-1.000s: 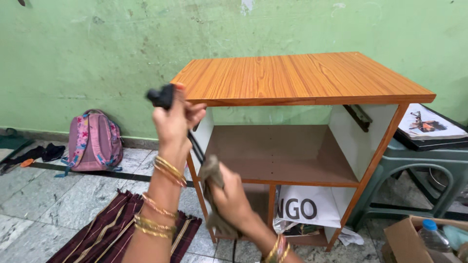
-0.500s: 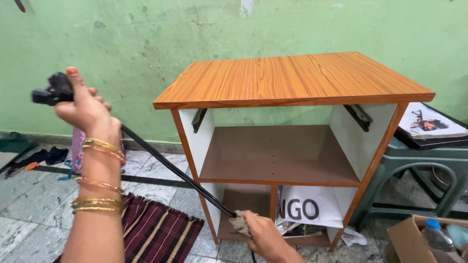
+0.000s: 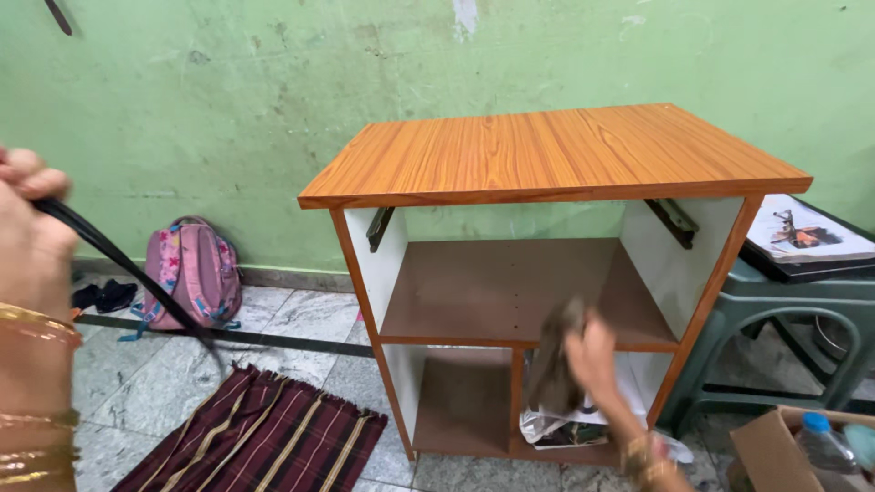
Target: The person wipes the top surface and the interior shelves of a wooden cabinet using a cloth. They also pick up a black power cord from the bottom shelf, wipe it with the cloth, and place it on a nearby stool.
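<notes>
Black cord [image 3: 128,269] ran taut from our left hand [image 3: 32,228], which was closed tightly around its upper end at the left edge of the view, and slanted down toward the floor above the striped maroon mat [image 3: 264,437]; its lower end blurred out, so we could not tell where it finished. Our right hand [image 3: 592,360] was pinched around a brownish-grey rag [image 3: 556,360], held in front of the middle shelf edge of the wooden table [image 3: 547,155], apart from the cord. We judged that wiping the cord was the step in hand, with the rag off it at that moment; a further pass would call for bringing rag and cord together while the left hand kept tension. Behind the rag, a white bag [image 3: 583,415] lay in the lower right compartment. A pink backpack [image 3: 191,273] leaned against the green wall [image 3: 228,100], and a green plastic stool [image 3: 784,319] stood just right of the table.
</notes>
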